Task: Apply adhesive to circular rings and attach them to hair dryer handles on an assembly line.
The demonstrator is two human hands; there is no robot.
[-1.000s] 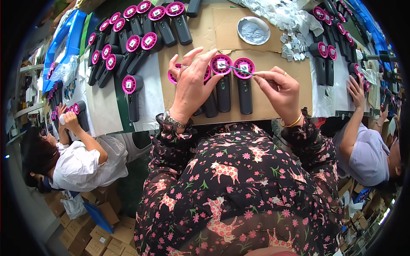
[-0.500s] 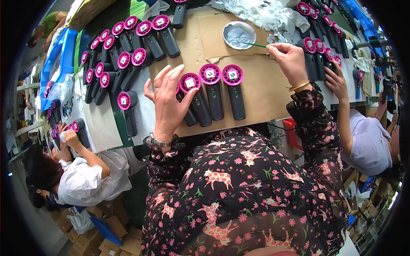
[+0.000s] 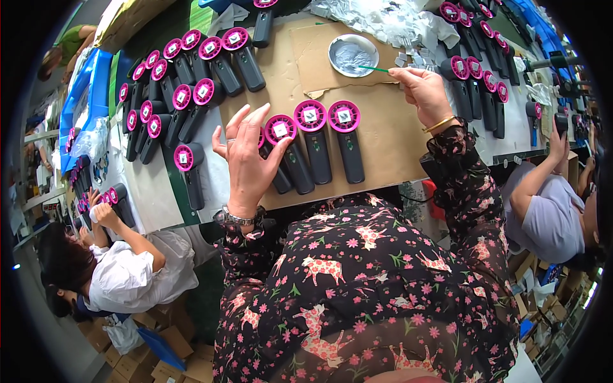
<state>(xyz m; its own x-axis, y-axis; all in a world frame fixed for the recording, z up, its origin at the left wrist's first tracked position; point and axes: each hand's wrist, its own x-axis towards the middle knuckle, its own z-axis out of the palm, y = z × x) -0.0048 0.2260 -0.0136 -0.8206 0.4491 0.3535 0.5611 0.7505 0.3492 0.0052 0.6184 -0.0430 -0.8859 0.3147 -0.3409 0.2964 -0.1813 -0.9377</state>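
My right hand (image 3: 426,96) pinches a thin green stick (image 3: 378,69) between thumb and fingers. The stick's far end dips into grey paste (image 3: 350,57) in a small white bowl (image 3: 331,56). My left hand (image 3: 249,159) is raised with its fingers spread, holding nothing, close beside a row of handheld fans. These have black handles and pink rims, each with a small pale square on its hub: a right fan (image 3: 350,156), a middle fan (image 3: 317,156) and a left fan (image 3: 299,167). Another fan is partly hidden behind my left hand.
Many similar fans (image 3: 191,102) lie at the left, others (image 3: 472,89) at the right. Brown cardboard (image 3: 389,137) covers the table before me. White wrapping (image 3: 383,22) and small grey pieces (image 3: 415,59) lie beyond the bowl. Co-workers sit left (image 3: 137,268) and right (image 3: 549,210).
The view has shifted slightly. My right hand has moved a little left, with the stick's end a bit further into the bowl. The right co-worker's hand has left the fans. My left hand stays spread.
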